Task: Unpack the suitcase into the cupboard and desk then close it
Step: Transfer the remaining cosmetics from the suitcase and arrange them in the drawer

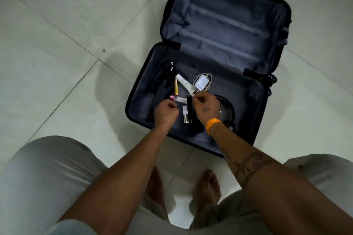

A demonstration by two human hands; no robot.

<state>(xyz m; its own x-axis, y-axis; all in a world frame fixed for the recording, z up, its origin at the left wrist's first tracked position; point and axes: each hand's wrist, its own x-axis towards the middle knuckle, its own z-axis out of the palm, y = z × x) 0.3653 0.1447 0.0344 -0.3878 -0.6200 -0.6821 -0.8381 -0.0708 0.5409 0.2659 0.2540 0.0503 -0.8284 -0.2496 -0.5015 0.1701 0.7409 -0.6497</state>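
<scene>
A dark suitcase (275, 11) lies open on the floor, its far half bare. The near half holds a white charger with coiled cable (202, 81), a white tube (183, 82), a yellow tube (176, 88), a black cable bundle (165, 74), a black pouch (160, 96), black headphones (228, 109) and a small white box (185, 115). My left hand (165, 113) is curled over a clear pink-capped bottle (179, 99). My right hand (205, 108) pinches a small pink item (192, 96) beside a black stick-shaped thing (189, 107). Whether each hand truly grips its item is unclear.
The suitcase rests on pale floor tiles (66, 63) with open floor to the left. My knees in light shorts and bare feet (208, 183) are just in front of the case. An orange band sits on my right wrist.
</scene>
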